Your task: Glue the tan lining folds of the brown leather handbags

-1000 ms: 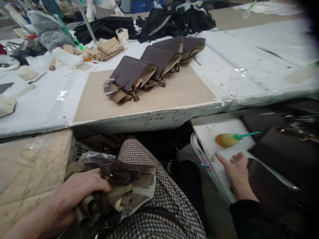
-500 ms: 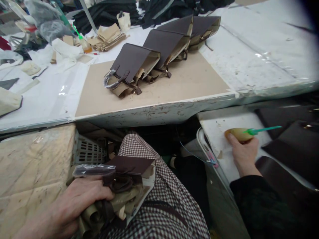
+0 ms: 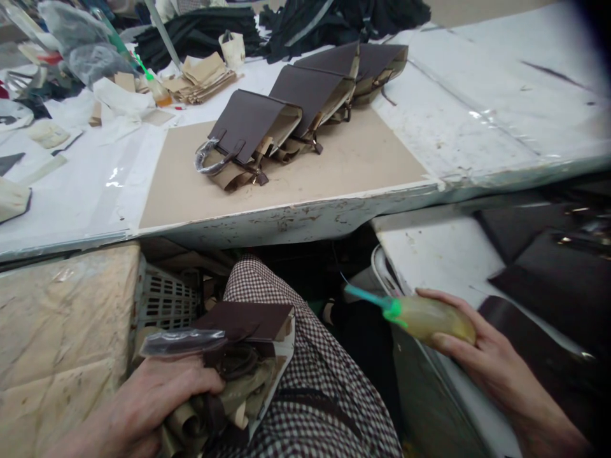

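Note:
My left hand (image 3: pixel 157 394) grips a dark brown handbag (image 3: pixel 258 321) that rests on my lap over a checked apron (image 3: pixel 329 369). Clear plastic wraps the bag's handle, and its olive lining bunches out under my fingers. On the right, my right hand (image 3: pixel 482 350) is closed around a squeeze bottle (image 3: pixel 429 320) of yellowish liquid. The bottle lies nearly level in the air, its green nozzle pointing left toward my lap. Part of my left fingers is hidden behind the bag.
Several brown handbags (image 3: pixel 255 124) lie in an overlapping row on a cardboard sheet (image 3: pixel 186 184) on the white table. Another glue-like bottle (image 3: pixel 160 95) stands behind. A grey plastic crate (image 3: pixel 167 296) is at my left; dark brown panels (image 3: pixel 548 273) lie on the right-hand surface.
My right hand has lifted the bottle off the right-hand surface and brought it left, turning its nozzle from right to left. The left hand still holds the handbag on my lap.

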Motion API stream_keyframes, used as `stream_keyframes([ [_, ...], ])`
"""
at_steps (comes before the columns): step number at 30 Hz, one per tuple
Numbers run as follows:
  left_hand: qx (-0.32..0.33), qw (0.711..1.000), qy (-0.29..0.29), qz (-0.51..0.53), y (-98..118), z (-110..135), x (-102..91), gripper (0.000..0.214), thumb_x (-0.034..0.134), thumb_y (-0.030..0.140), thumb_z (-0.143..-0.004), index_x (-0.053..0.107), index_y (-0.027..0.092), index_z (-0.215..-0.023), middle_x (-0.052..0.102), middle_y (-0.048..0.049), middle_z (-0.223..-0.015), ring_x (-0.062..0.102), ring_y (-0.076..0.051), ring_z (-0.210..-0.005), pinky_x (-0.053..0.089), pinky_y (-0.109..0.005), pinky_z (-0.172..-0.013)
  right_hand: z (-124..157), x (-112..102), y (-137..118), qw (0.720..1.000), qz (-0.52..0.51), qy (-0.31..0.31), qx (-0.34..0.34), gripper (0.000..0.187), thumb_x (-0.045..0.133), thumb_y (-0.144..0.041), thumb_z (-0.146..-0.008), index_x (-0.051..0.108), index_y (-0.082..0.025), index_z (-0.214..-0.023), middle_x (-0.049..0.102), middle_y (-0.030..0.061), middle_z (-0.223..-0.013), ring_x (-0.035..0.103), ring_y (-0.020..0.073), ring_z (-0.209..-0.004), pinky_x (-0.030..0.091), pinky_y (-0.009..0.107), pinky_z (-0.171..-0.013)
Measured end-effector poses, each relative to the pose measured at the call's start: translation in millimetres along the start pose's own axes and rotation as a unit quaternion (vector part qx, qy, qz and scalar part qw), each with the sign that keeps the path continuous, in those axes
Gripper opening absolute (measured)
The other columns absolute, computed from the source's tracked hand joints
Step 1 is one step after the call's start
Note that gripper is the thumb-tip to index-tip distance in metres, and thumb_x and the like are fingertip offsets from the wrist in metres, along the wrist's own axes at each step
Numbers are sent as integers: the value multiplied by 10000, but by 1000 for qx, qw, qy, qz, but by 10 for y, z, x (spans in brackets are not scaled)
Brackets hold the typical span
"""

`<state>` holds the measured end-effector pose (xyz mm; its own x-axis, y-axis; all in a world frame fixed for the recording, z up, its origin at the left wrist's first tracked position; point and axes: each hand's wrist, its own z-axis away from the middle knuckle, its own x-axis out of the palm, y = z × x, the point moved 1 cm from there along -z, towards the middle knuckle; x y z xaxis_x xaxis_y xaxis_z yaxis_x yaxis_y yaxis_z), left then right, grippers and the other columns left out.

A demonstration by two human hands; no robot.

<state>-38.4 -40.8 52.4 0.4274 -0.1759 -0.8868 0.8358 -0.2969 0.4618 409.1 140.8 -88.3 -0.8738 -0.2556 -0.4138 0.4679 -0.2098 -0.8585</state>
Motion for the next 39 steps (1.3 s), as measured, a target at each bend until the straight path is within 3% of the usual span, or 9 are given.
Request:
stream_keyframes([
  [4,50,999,-3,-13,2,-56,-30,493,510,53,-722,596,275,-1153,786,19,-982,747,-128,-866,547,-131,-827,272,223,-90,983,-175,-40,43,575,805,-487,-701,638,-369,-1239,648,86,-1332,626,366,-1169,551,422,-910],
  [7,47,999,18,0,30,-106,-36,447,481,66,-756,589,290,-1128,772,22,-944,736,-121,-830,545,-127,-786,415,443,-206,952,-285,-63,89,584,710,-582,-761,586,-327,-1272,676,113,-1246,657,365,-1079,568,471,-865],
  [10,44,999,17,-2,59,-113,10,480,460,52,-730,592,295,-1122,765,17,-966,728,-131,-855,544,-152,-822,491,614,-304,944,-292,-75,135,531,618,-637,-831,575,-310,-1247,697,94,-1143,690,284,-897,584,372,-689],
  [13,47,999,4,-10,66,-84,71,537,436,43,-675,599,288,-1125,766,12,-990,720,-143,-907,530,-182,-909,503,683,-375,951,-252,-87,155,524,631,-628,-848,535,-318,-1260,677,28,-910,598,166,-611,419,224,-432],
  [15,52,999,-7,-16,62,-56,103,551,431,45,-664,603,287,-1128,769,14,-989,718,-144,-922,514,-188,-954,490,683,-439,960,-221,-109,137,548,690,-575,-837,503,-316,-1282,634,-12,-797,551,138,-554,340,191,-391],
  [19,51,998,-20,-23,55,-7,135,580,430,35,-666,616,294,-1151,775,17,-997,722,-139,-931,505,-176,-967,450,663,-597,977,-134,-142,86,551,781,-487,-787,538,-295,-1243,681,24,-1046,674,197,-870,554,254,-686],
  [22,44,999,-21,-24,67,-14,135,560,433,39,-686,616,297,-1148,779,12,-997,730,-150,-923,518,-179,-942,418,699,-666,979,-100,-167,57,567,770,-483,-794,519,-296,-1267,647,53,-1246,648,260,-1106,536,348,-938],
  [28,73,997,-14,26,87,-117,73,589,420,18,-658,579,281,-1160,786,7,-970,747,-144,-922,539,-171,-911,343,819,-763,984,25,-176,-3,580,751,-519,-807,504,-312,-1290,661,43,-1214,662,274,-1046,517,418,-937],
  [39,79,996,-27,40,1,-61,65,565,489,34,-713,590,285,-1209,787,8,-1036,753,-139,-940,531,-175,-957,292,754,-919,982,34,-184,-21,483,758,-462,-813,541,-321,-1222,649,-17,-1088,647,217,-941,502,351,-856],
])
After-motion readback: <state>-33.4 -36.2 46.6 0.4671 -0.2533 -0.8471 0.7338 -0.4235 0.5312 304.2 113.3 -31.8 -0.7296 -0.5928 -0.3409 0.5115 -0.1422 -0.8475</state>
